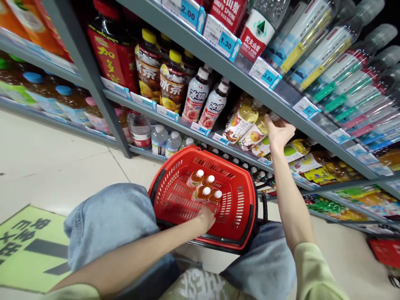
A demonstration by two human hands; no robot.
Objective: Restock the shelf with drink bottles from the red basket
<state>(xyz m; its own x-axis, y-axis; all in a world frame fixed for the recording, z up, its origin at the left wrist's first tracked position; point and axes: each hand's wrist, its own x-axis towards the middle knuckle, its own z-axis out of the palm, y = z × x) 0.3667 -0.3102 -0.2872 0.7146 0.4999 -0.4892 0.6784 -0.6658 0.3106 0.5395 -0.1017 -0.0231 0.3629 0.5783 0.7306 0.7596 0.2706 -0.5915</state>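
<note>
In the head view, a red shopping basket (246, 187) stands between my knees. Inside it are several small bottles (196, 178) with amber contents and white caps. My left hand (206, 219) reaches into the basket, its fingers curled round the lower part of the nearest right bottle (215, 196); the fingertips are partly hidden. Up on the middle shelf, my right hand (280, 131) closes round the neck of a drink bottle (275, 118), whose cap and body are partly covered by the hand. Bottles of pale yellow drink with white fruit labels (240, 123) lean just left of it.
A shelf edge (218, 46) with price tags runs close above my right hand, carrying water bottles (259, 31). Iced tea bottles (175, 81) stand farther left. A grey upright (86, 68) divides the shelving. A green floor sign (34, 250) lies at left.
</note>
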